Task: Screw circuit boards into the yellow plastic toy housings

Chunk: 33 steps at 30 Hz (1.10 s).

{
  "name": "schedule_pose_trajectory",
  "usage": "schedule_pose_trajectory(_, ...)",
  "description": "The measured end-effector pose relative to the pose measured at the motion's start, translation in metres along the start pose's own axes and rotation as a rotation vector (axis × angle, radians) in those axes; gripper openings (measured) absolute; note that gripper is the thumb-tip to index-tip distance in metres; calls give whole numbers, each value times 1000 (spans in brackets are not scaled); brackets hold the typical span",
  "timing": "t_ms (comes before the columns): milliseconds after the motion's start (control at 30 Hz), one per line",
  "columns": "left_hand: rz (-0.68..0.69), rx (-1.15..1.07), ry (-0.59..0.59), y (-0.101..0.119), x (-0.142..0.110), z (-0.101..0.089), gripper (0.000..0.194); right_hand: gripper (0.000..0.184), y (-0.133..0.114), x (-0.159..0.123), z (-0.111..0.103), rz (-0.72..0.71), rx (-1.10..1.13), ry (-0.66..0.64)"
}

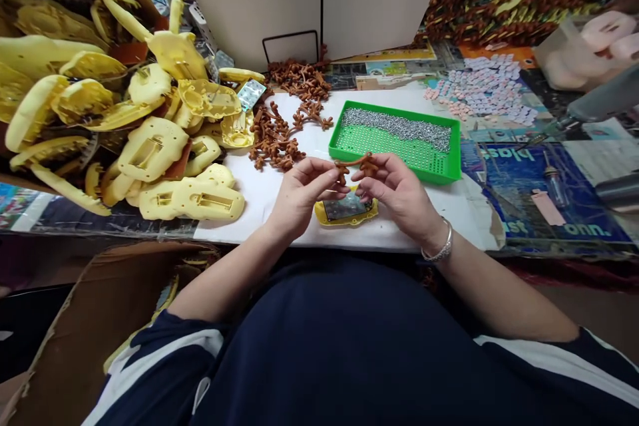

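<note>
Between both hands a brown knobbly plastic piece is held up, its thin middle stretching from one hand to the other. My left hand pinches its left end. On the right end, the fingers of my right hand are closed. Just below the hands, a yellow plastic shell with a dark greyish panel lies on white paper, partly covered by my fingers. Behind them stands a green tray holding many small silvery screws. More brown pieces lie in a pile to the left.
Yellow plastic housings spill from a cardboard box at left. A printed carton stands at the back. Small pale pieces lie scattered at right, near a translucent container and a grey tool. Another open box sits below the table.
</note>
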<state>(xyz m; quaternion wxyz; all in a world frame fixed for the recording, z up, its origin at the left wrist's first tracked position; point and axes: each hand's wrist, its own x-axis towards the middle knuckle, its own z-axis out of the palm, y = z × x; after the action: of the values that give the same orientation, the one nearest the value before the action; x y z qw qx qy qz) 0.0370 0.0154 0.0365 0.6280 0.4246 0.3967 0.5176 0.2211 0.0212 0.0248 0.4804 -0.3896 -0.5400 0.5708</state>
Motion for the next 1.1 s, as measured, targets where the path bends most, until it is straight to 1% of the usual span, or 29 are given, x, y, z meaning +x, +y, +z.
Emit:
schedule_pose_trajectory(67, 98, 99, -16, -5, -3, 2, 34, 55, -1, -3, -2, 27, 70, -15)
schedule_pose_trajectory(200, 355, 378, -25, -12, -4, -3, 28, 55, -6, -10, -12, 74, 167, -6)
schedule_pose_trajectory(300, 478, 491, -104, -17, 0, -9, 23, 45, -9, -13, -21, 131, 147, -38)
schedule_pose_trajectory(400, 557, 544, -206, -22, 3, -13, 18, 38, -13, -17, -27, 177, 58, -142)
schedule_pose_trajectory(467, 613, 619, -239, -26, 3, -15, 25, 37, -14, -21, -31, 185, 1, -142)
schedule_pose_trajectory(567, 734, 829, -255, -34, 0, -17, 47, 39, -14, -28, -38, 170, -97, -22)
schedule_pose_trajectory(600, 766, 913, -271, -37, -2, -17, 51, 38, -12, -30, -40, 168, -136, 9)
schedule_pose_trajectory(667, 785, 1060, -308, -44, -6, -18, 51, 36, -8, -34, -43, 178, -210, 29)
schedule_pose_trajectory(767, 766, 1170, -334, -56, -8, -20, 39, 35, 1, -36, -44, 177, -260, 48)
schedule_pose_trajectory(833, 780, 1178, -330, -62, -8, -21, 33, 33, 7, -36, -44, 163, -289, 45)
schedule_pose_trajectory(900, 814, 1169, -323, -65, -7, -22, 32, 30, 11, -35, -43, 147, -334, 36)
schedule_pose_trajectory(1000, 861, 1156, -320, -65, -5, -22, 30, 25, 14, -34, -41, 99, -422, 45)
schedule_pose_trajectory(1100, 863, 1147, -336, -63, -4, -23, 28, 18, 14, -33, -41, 48, -537, 57)
